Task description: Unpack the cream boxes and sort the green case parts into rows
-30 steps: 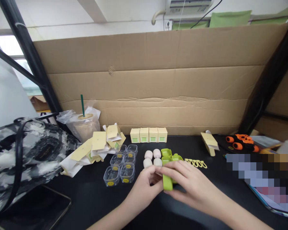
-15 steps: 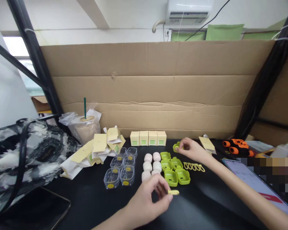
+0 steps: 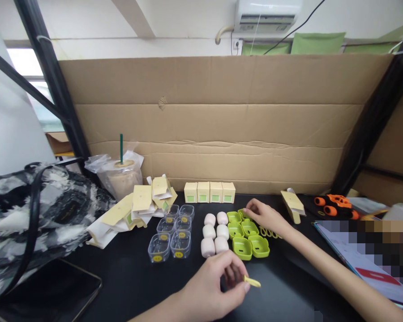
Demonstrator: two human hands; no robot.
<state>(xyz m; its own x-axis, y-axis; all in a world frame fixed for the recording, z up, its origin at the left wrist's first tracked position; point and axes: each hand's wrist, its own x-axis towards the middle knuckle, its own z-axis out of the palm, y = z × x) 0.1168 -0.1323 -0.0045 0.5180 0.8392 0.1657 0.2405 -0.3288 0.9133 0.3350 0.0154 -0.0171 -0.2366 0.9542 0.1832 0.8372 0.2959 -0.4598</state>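
Near the front of the black table, my left hand [image 3: 221, 281] pinches a small pale-yellow loop strap [image 3: 253, 281] between thumb and fingertips. Farther back, the fingers of my right hand [image 3: 263, 215] are closed at the edge of a green case [image 3: 243, 213], the back right one in two columns of green cases. The front green cases [image 3: 242, 248] lie with their hollow side up. More yellow loop straps [image 3: 270, 233] lie partly hidden behind my right wrist. White rounded blocks [image 3: 208, 247] stand in two columns left of the green cases.
Clear plastic cups [image 3: 180, 245] with yellow stickers stand left of the white blocks. Small cream boxes [image 3: 209, 192] line up at the back. Opened cartons [image 3: 143, 199], a bagged drink [image 3: 122, 176] and a phone [image 3: 47, 290] are leftward. A tablet [image 3: 362, 255] and orange toy [image 3: 337, 205] lie right.
My right hand has lowered the green case into the back right spot of the group. My left hand, still with the strap, has shifted slightly right and down. The view has shifted slightly.
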